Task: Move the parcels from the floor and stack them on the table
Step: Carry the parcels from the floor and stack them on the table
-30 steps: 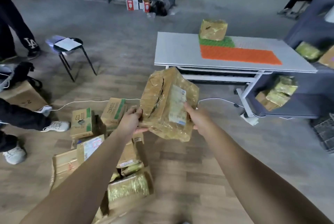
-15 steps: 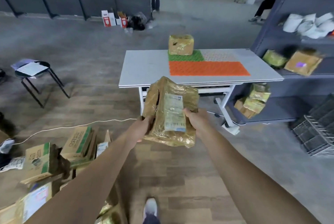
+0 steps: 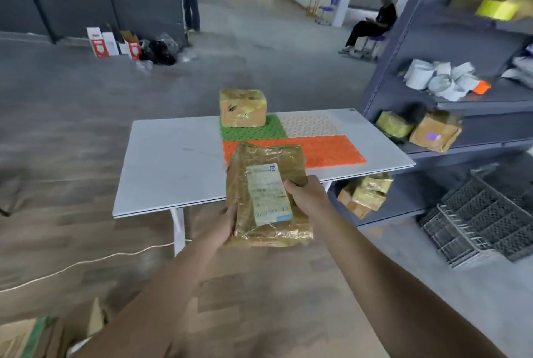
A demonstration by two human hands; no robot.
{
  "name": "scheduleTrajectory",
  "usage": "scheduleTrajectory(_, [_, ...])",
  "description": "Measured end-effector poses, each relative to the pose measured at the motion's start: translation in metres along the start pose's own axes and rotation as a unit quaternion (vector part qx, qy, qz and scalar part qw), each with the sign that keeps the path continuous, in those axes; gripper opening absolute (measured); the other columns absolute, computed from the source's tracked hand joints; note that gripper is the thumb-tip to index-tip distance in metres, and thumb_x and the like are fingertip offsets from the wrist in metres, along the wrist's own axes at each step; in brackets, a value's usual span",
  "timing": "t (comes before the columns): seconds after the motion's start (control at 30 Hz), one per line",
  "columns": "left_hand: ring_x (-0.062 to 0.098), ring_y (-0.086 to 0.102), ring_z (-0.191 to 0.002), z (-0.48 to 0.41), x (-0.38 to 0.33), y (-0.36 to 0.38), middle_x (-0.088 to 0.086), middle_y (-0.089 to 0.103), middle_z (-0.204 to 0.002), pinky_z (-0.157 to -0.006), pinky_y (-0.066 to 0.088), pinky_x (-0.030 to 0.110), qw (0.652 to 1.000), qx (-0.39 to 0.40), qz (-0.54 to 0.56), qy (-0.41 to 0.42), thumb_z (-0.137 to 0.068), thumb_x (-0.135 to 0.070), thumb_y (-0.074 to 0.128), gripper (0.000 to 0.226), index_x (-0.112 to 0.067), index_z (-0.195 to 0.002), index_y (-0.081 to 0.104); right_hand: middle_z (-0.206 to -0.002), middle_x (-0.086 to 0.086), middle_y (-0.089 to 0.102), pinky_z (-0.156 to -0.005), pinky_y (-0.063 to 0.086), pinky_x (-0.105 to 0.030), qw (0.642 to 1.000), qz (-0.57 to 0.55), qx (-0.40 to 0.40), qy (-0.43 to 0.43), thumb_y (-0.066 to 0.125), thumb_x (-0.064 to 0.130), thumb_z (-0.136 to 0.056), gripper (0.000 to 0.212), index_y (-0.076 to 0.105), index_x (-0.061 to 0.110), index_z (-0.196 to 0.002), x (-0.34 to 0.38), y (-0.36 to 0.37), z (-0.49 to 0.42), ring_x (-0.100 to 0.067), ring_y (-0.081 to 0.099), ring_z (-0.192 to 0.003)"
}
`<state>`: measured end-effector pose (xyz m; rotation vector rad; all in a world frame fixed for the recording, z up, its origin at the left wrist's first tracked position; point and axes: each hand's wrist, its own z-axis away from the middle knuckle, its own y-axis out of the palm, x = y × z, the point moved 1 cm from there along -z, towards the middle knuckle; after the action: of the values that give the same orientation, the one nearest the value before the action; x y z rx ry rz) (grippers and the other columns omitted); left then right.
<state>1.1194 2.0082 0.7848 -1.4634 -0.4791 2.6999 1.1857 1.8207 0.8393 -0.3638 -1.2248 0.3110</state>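
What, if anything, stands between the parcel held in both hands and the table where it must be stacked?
Nothing visible does. The held parcel hangs at the near edge of the table; the other parcel sits at the back, on the green mat.

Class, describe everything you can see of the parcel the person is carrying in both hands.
The parcel is a flattish brown package wrapped in shiny, crinkled clear film, with a white label on its upper face, too blurred to read. It is held in the air, label toward the camera, near the front edge of the table. The left hand grips its lower left edge, the right hand its right side.
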Motion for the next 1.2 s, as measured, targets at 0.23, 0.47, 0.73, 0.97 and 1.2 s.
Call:
scheduleTrajectory(0.23, [0.024, 0.065, -0.080, -0.060, -0.077, 0.010, 0.006, 0.069, -0.093, -0.068, 0.051, 0.030, 0.996, 0.034, 0.076, 0.020, -0.098, -0.037, 0.036, 0.039, -0.011, -0.102, 0.066, -0.100, -0.004, 0.055, -0.070, 0.040, -0.033, 0.997, 0.060, -0.039, -0.021, 0.060, 0.029, -0.093, 0.039, 0.046, 0.008, -0.123, 0.026, -0.005, -0.081, -0.023, 0.051, -0.085])
scheduleTrajectory(0.47, [0.030, 0.066, -0.093, -0.146, -0.143, 0.030, 0.010, 0.065, -0.103, -0.075, 0.059, 0.046, 0.995, 0.022, 0.017, 0.092, -0.095, -0.040, 0.050, 0.030, -0.020, -0.116, 0.057, -0.088, -0.002, 0.065, -0.051, 0.039, -0.024, 0.997, 0.068, 0.020, -0.031, 0.062, 0.030, -0.090, 0.024, 0.062, 0.012, -0.106, 0.043, -0.009, -0.186, -0.015, 0.060, -0.072])
scheduleTrajectory(0.73, [0.014, 0.032, -0.048, -0.238, -0.199, 0.042, 0.001, 0.037, -0.060, -0.044, 0.025, 0.020, 0.995, -0.082, -0.024, 0.049, -0.097, -0.017, 0.041, 0.025, -0.015, -0.073, 0.044, -0.085, -0.006, 0.059, -0.059, 0.038, -0.028, 0.980, 0.117, 0.160, -0.024, 0.050, 0.034, -0.097, 0.022, 0.059, 0.015, -0.104, 0.077, -0.007, -0.307, -0.020, 0.055, -0.071])
scheduleTrajectory(0.97, [0.015, 0.037, -0.055, -0.302, -0.216, 0.034, 0.001, 0.043, -0.065, -0.048, 0.027, 0.023, 0.991, -0.134, -0.015, 0.001, -0.098, -0.018, 0.037, 0.020, -0.010, -0.099, 0.055, -0.091, -0.004, 0.066, -0.066, 0.050, -0.033, 0.960, 0.170, 0.216, -0.046, 0.047, 0.039, -0.097, 0.025, 0.057, 0.018, -0.106, 0.098, 0.022, -0.377, -0.021, 0.066, -0.081])
scheduleTrajectory(1.2, [0.016, 0.045, -0.058, -0.352, -0.231, 0.014, -0.001, 0.051, -0.063, -0.050, 0.029, 0.025, 0.997, -0.073, 0.003, 0.006, -0.091, -0.003, 0.043, 0.024, -0.019, -0.083, 0.059, -0.080, 0.001, 0.057, -0.054, 0.038, -0.026, 0.950, 0.204, 0.232, -0.040, 0.045, 0.038, -0.099, 0.023, 0.055, 0.019, -0.107, 0.113, 0.057, -0.424, -0.013, 0.051, -0.061])
